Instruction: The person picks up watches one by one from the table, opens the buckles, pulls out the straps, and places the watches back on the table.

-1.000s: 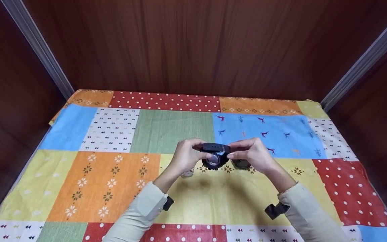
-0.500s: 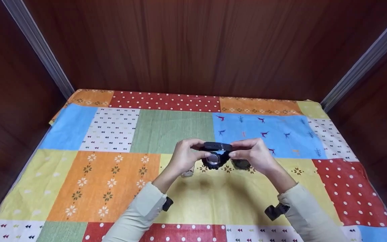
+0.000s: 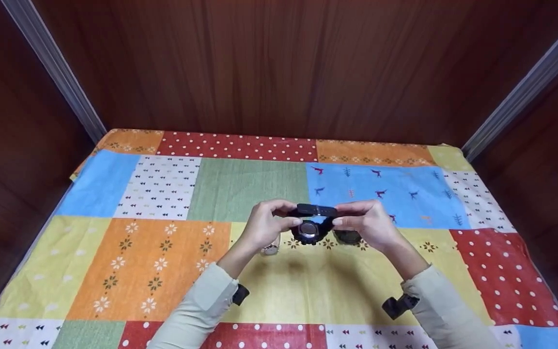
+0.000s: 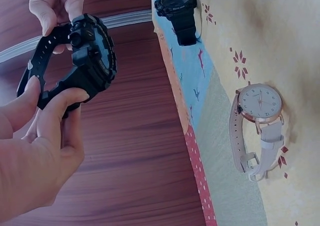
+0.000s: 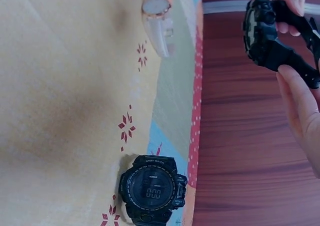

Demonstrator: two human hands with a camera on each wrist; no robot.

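Note:
Both hands hold a black digital sport watch (image 3: 308, 232) up over the cloth, its strap bent round into a loop. My left hand (image 3: 264, 224) pinches the left side of the strap between thumb and fingers. On the opposite side, my right hand (image 3: 367, 224) pinches the strap in the same manner. In the left wrist view the watch case (image 4: 95, 50) faces right, with the perforated strap (image 4: 46, 50) curving behind it. A second black sport watch (image 5: 150, 188) lies on the cloth below the right hand. Near the left wrist rests a white-strapped watch (image 4: 260, 105) with a pale dial and rose-gold rim.
A colourful patchwork tablecloth (image 3: 162, 271) covers the table. Dark brown wood panels (image 3: 279, 68) enclose the back and sides, with grey metal strips (image 3: 56, 68) at the corners. Each sleeve has a black wrist camera mount (image 3: 399, 306).
The strap at the top of the held watch has shifted slightly to the right and levelled out. Both hands stay almost in place, and the two watches on the cloth have not moved.

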